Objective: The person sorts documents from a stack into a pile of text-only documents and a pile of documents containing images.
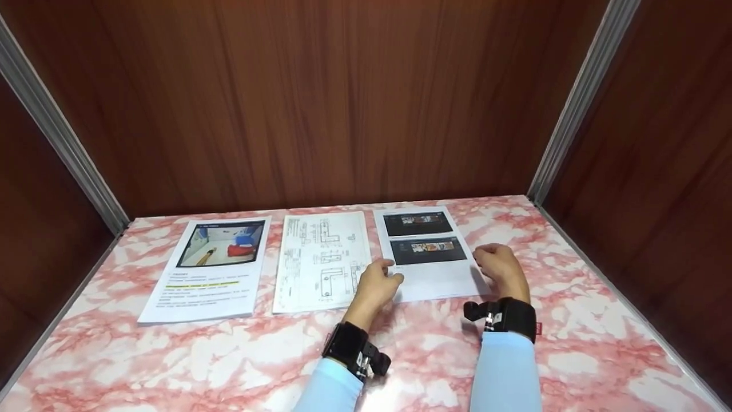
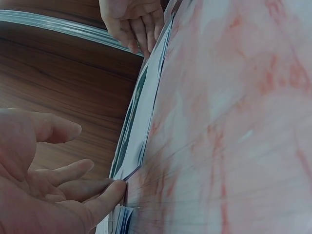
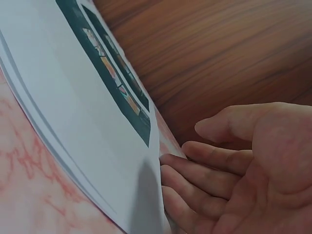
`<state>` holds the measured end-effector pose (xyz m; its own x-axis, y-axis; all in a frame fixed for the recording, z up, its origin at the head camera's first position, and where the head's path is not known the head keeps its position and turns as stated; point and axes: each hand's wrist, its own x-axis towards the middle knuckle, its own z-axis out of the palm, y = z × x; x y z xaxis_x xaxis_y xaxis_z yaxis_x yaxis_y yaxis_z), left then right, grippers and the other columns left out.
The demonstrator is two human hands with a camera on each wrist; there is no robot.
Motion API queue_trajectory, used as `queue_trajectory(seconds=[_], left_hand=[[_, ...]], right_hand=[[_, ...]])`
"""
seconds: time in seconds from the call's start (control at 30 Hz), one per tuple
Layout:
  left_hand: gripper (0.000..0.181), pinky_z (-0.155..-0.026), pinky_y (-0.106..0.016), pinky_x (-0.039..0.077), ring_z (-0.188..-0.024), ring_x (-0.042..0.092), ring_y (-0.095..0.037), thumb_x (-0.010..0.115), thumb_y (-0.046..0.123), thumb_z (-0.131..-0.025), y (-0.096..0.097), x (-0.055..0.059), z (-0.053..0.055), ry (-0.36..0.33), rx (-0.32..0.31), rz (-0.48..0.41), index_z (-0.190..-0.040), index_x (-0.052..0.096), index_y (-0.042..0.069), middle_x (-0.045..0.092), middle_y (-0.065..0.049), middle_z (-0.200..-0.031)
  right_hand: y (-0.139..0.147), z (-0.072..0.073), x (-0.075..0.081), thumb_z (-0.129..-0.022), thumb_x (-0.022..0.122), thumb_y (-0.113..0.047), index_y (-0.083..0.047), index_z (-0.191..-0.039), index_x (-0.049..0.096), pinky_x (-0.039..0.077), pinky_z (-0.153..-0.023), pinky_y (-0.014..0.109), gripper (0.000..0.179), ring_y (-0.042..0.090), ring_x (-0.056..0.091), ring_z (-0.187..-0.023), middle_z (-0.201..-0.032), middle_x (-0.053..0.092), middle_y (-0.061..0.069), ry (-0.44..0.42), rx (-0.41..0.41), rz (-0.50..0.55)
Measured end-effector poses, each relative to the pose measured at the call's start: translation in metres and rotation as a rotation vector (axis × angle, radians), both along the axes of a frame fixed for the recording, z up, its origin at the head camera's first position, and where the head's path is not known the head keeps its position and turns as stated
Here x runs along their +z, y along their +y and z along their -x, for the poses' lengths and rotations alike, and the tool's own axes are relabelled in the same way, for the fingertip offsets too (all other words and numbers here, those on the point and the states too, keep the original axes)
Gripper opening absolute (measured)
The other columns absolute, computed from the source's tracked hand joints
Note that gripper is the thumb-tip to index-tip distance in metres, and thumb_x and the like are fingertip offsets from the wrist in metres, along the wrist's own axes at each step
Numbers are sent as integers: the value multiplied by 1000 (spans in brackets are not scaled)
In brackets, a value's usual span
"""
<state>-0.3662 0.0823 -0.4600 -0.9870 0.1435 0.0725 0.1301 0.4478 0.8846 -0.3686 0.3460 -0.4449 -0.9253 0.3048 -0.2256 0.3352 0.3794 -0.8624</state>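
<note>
A stack of printed sheets (image 1: 440, 280) with two dark screenshots lies on the right of the tabletop, between my two hands. My left hand (image 1: 376, 283) is at its left edge, thumb raised and fingers spread; in the left wrist view a fingertip (image 2: 117, 189) is right at the stack's near corner. On the other side, my right hand (image 1: 502, 268) has its fingertips (image 3: 168, 161) against the right edge. Its thumb stands apart above the paper, with the fingers loosely bent. Sheet edges look slightly fanned along the near side in the right wrist view.
A technical drawing sheet (image 1: 303, 263) lies in the middle, partly behind my left hand. Farther left is a stack of printed pages (image 1: 200, 312) with a photo and a yellow highlighted line. Brown wood-grain panels (image 1: 343, 103) enclose the marbled table (image 1: 229, 366) at the back and sides.
</note>
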Motion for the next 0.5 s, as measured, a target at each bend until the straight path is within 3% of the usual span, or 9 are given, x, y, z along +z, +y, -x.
queue_trajectory(seconds=[0.2,0.5], left_hand=[[43,-96,-40,44,-110,57,-28,58,18,-81,-1,0,2,-11,2,-2,-120,58,2,61,-21,-117],[42,-94,-40,46,-107,59,-28,60,18,-79,0,0,0,1,14,12,-118,60,2,63,-20,-114]], right_hand=[[-1,3,0,-89,47,-28,-9,-137,38,35,-103,42,52,32,38,-127,-141,38,13,-51,-47,153],[1,3,-1,-89,47,-26,-4,-135,41,40,-95,33,51,28,47,-116,-131,47,17,-6,-18,51]])
